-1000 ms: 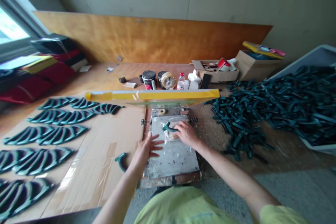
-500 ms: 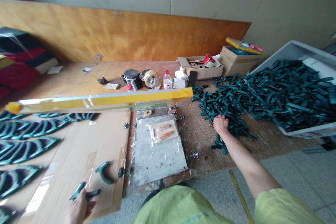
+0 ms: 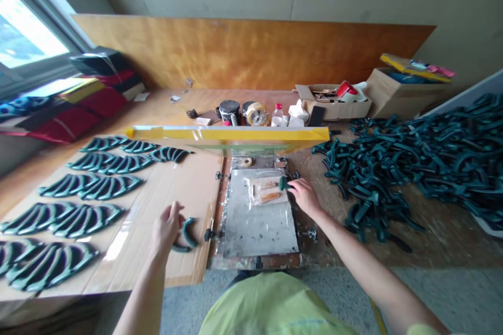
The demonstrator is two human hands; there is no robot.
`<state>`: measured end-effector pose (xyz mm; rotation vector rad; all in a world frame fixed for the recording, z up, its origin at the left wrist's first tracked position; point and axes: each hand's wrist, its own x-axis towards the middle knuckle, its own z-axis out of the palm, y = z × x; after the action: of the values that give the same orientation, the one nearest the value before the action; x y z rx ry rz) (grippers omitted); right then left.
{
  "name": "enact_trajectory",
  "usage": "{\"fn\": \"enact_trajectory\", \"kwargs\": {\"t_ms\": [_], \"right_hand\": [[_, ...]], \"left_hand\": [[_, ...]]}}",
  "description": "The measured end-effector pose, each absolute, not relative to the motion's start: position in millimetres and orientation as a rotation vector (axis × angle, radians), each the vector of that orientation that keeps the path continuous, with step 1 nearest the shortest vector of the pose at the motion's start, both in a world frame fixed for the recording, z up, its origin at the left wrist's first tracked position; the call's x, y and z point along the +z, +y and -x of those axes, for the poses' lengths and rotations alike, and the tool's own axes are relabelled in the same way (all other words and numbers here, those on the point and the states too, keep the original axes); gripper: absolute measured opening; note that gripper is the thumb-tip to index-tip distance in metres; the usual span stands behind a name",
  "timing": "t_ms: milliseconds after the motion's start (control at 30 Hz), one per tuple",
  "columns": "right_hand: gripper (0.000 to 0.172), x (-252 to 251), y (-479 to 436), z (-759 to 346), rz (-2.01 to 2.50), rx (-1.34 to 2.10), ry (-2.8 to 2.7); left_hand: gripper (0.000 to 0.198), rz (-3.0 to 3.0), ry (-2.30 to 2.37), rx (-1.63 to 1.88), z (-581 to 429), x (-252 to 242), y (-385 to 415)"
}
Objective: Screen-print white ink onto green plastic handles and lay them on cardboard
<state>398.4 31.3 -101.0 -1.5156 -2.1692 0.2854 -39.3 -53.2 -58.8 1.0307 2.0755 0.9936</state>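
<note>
At the right edge of the grey plate [image 3: 257, 225], my right hand [image 3: 304, 196], moments ago in the green pile [image 3: 377, 167], now pinches a single dark green piece [image 3: 283, 183]. Over the cardboard [image 3: 157, 183], my left hand [image 3: 167, 227] has apparently let go, fingers loosely curled beside two curved pieces [image 3: 189, 231]: one piece set down, another brought up.

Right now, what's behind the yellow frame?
Above the frame show a black tub, what looks like a tape roll and a red-capped bottle, among others. It hides their bases and whatever is lower there.
</note>
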Motion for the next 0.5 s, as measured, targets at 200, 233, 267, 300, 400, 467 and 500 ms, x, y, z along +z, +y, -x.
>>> {"fn": "enact_trajectory", "kwargs": {"t_ms": [200,233,267,300,400,467,500], "right_hand": [[0.017,-97.5,38.8,-314.6,1.255,0.302,-2.465],[0.017,-98.1,38.6,-311.3,1.264,0.288,-2.486],[0.017,-98.5,37.7,-308.7,1.275,0.271,-2.508],[0.017,-98.5,36.0,-306.4,1.29,0.253,-2.53],[0.019,-95.8,28.7,-301.7,1.363,0.195,-2.559],[0.022,-91.3,25.1,-305.8,1.407,0.222,-2.524],[0.023,-88.0,24.8,-311.6,1.43,0.248,-2.49]], "left_hand": [[0.054,-1.031,1.351,1.666,-32.3,52.8,29.2],[0.052,-1.033,1.285,1.681,-38.1,63.2,35.4],[0.049,-1.044,1.25,1.68,-42.0,70.2,39.1],[0.048,-1.058,1.236,1.673,-44.2,73.9,40.4],[0.044,-1.051,1.272,1.651,-43.7,70.7,31.4],[0.046,-1.034,1.306,1.623,-39.5,61.4,15.9],[0.05,-1.021,1.323,1.6,-36.6,55.2,5.7]]}}
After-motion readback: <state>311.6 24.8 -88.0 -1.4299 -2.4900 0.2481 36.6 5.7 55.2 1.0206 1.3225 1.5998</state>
